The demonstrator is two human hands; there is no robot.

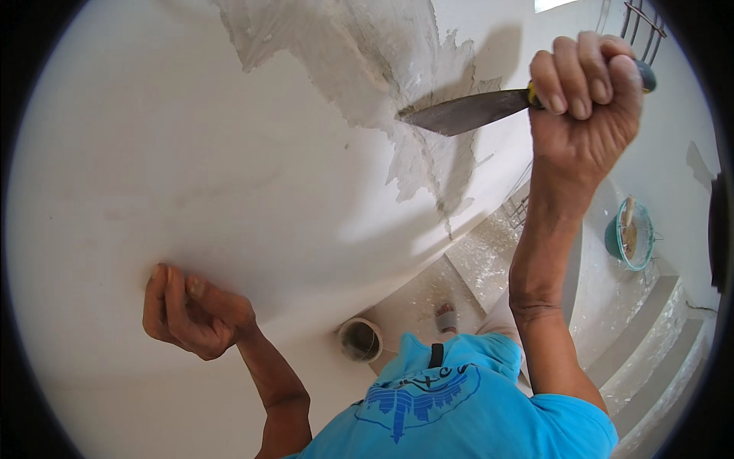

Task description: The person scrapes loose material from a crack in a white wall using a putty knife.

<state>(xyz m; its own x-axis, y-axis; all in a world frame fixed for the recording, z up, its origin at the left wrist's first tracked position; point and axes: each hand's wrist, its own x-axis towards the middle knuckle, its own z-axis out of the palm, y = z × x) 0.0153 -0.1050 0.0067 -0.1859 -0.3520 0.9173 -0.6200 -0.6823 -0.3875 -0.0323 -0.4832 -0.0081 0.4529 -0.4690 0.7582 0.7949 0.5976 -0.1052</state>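
The scraper (pixel 489 107) sits at about one o'clock, its blade tip against the edge of the scraped patch (pixel 382 61) on the white wall (pixel 191 168). The right hand (pixel 585 99) is wrapped tight around its handle. At eight o'clock the left hand (pixel 195 310) is curled loosely, holding nothing, fingertips touching the wall. At four o'clock a teal bucket (pixel 631 233) stands on the steps (pixel 650 336).
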